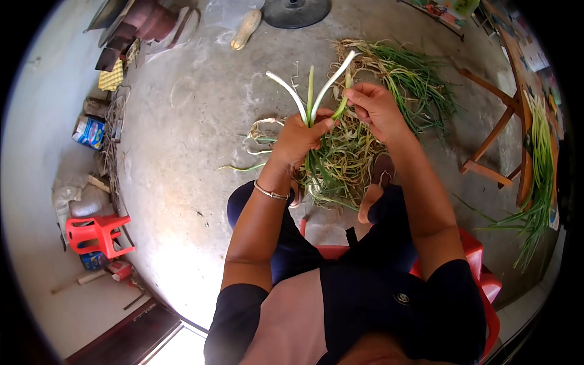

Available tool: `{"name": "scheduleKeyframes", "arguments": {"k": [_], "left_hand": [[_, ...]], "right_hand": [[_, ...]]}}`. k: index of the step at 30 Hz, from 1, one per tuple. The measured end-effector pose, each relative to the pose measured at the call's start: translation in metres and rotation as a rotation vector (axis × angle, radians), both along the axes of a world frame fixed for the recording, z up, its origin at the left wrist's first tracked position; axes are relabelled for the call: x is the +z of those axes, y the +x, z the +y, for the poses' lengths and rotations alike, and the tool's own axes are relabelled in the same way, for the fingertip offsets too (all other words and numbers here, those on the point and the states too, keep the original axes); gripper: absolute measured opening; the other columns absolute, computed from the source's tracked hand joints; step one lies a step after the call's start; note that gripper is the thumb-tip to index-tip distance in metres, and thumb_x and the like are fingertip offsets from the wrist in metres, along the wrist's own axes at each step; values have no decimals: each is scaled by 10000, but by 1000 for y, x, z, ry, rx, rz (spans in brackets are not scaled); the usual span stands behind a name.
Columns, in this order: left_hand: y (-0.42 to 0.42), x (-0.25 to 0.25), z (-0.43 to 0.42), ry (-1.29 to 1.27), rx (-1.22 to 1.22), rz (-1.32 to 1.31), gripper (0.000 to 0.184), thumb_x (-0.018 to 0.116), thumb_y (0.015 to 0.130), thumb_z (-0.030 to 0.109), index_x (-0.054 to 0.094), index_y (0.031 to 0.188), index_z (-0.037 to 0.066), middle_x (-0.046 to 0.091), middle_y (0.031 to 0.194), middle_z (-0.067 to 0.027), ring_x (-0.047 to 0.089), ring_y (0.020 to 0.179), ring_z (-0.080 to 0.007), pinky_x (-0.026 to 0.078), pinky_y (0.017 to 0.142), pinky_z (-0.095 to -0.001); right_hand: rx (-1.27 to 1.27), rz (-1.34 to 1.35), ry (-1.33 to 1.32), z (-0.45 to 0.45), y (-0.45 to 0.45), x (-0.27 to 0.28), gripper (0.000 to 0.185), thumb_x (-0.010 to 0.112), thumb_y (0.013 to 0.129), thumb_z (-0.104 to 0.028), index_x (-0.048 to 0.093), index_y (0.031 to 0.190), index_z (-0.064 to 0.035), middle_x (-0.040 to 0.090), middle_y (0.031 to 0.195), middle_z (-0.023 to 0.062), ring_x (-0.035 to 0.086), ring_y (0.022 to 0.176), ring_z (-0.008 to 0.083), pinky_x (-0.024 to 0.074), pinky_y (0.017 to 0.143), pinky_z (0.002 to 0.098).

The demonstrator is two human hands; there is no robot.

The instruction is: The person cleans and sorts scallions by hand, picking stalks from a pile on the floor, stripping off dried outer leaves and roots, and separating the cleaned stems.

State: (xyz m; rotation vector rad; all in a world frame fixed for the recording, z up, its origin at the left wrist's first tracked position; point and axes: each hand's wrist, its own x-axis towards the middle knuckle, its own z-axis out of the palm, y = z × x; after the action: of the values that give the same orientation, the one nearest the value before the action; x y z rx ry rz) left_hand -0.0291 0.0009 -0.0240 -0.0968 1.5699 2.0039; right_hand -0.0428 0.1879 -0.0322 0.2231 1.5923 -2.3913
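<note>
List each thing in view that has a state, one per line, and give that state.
Left hand: closed around stalks
Right hand: pinching a green strip
Stalks: held, white ends spread apart
Green strip: pinched
Scraps: loose, tangled
Piled onions: lying, leaves attached
Far-right onions: leaf tips hanging down
Gourd: lying
Bracelet: worn

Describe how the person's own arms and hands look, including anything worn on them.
Both the left hand and right hand are bare, without gloves. A narrow, pale, metallic-looking bangle circles the left wrist; no band shows on the right. The short left sleeve and right sleeve are dark, near navy, leaving the forearms uncovered.
</note>
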Motion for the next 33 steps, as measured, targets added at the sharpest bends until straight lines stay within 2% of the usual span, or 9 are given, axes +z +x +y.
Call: {"name": "scheduleKeyframes", "arguments": {"k": [5,8,16,19,24,28,30,31,33], "left_hand": [[3,2,6,-301,108,252,248,708,726,128,614,902,-18,593,681,1,448,523,-31,334,452,-168],[1,-8,7,-300,110,294,167,694,735,110,639,839,-9,581,643,12,454,527,-26,327,439,-169],[1,4,7,-309,25,239,178,617,808,185,637,850,13,608,669,-15,428,480,-25,320,440,-171],[-2,3,6,-237,42,176,195,573,842,206,620,865,19,601,676,-18,399,450,-30,307,432,-171],[-3,4,-8,-77,48,33,204,552,858,219,596,878,20,597,716,-28,343,415,-39,295,422,-173],[-6,2,-13,38,36,-3,232,556,857,242,591,884,14,571,690,-24,334,411,-45,293,425,-187],[-7,1,-14,52,52,-10,240,556,857,246,593,893,11,546,658,-10,332,412,-48,295,429,-194],[-7,0,-15,48,45,4,240,566,850,239,604,901,8,529,634,-4,327,418,-50,295,429,-199],[-7,-1,-15,42,41,14,241,576,844,233,616,909,4,511,611,3,322,424,-52,295,429,-204]], "right_hand": [[30,8,110,-8,8,3,148,648,791,-168,610,821,-28,565,645,-7,406,458,28,279,402,159],[45,-4,131,-5,8,3,146,639,797,-167,615,836,-28,580,666,3,429,468,34,315,418,158],[63,142,191,-1,6,-7,119,612,815,-145,606,867,-39,580,676,6,446,473,36,342,420,159],[-47,237,250,1,2,-8,87,586,824,-121,608,846,-40,565,660,-4,444,474,33,344,422,164],[-465,372,657,37,-19,-15,57,572,800,-80,615,797,-42,541,623,-41,436,485,17,330,423,167],[-530,235,572,62,-19,-4,101,615,768,-121,615,760,-20,531,588,-31,463,513,46,376,468,221],[-307,267,981,69,-16,-3,88,564,803,-104,612,788,-31,533,588,-9,449,491,61,368,465,239],[-303,267,981,68,-16,-4,88,564,803,-104,612,788,-31,533,588,-9,449,491,61,368,465,239],[148,206,1419,65,-14,-8,118,547,816,-117,601,872,-29,579,684,38,491,570,71,404,518,250]]}}
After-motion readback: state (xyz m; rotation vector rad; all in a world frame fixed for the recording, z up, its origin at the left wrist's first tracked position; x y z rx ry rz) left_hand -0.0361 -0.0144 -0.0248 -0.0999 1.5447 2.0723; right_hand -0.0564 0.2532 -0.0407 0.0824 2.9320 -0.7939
